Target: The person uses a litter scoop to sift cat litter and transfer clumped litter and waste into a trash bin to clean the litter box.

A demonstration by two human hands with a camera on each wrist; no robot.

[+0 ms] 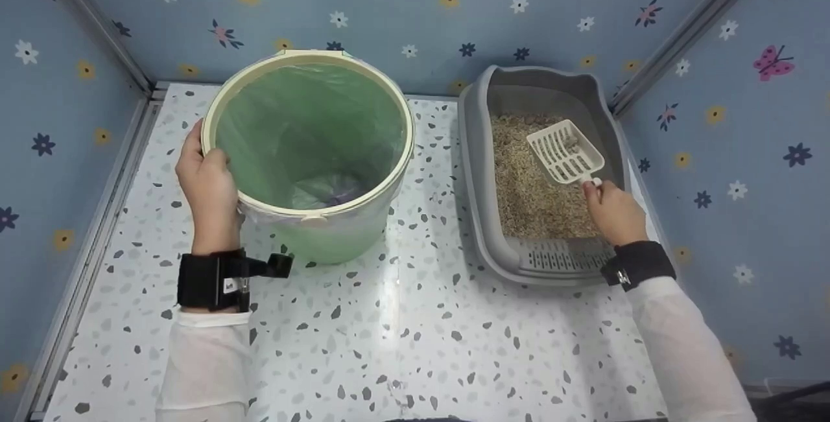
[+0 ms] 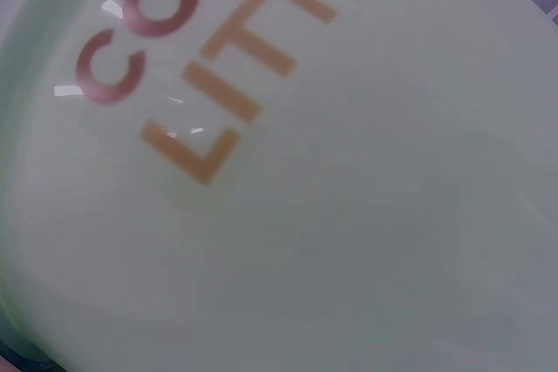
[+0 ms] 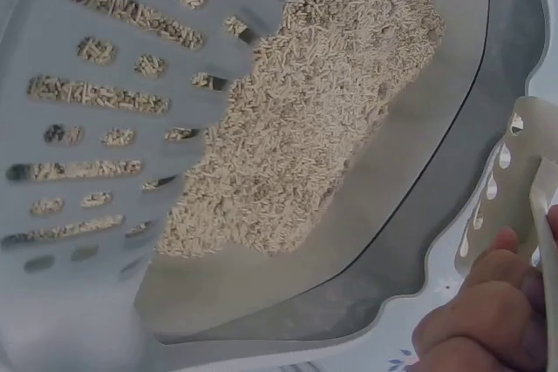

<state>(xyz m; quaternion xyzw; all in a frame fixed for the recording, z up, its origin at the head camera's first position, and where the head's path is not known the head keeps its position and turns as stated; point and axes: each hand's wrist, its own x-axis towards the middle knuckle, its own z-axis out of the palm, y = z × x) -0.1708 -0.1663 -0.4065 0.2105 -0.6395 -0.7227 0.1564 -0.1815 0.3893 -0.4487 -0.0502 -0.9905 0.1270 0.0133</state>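
On the left in the head view, my left hand point(image 1: 211, 182) grips the cream rim of a green trash bin point(image 1: 311, 240), thumb over the edge. A thin clear plastic liner point(image 1: 279, 117) covers the bin's inside. Orange and red lettering marks the bin's pale side point(image 2: 349, 233), which fills the left wrist view. My right hand point(image 1: 616, 211) holds a cream slotted litter scoop point(image 1: 563, 150) by its handle, over the grey litter box point(image 1: 476, 169). A small greyish clump point(image 1: 570, 142) lies in the scoop. Pellet litter point(image 3: 305, 111) covers much of the box's floor.
The bin and box stand apart on a white speckled surface point(image 1: 389, 344). Blue flowered panels point(image 1: 428, 20) close off the back and both sides, near the box's right edge. A slotted step point(image 3: 96, 241) forms the box's front.
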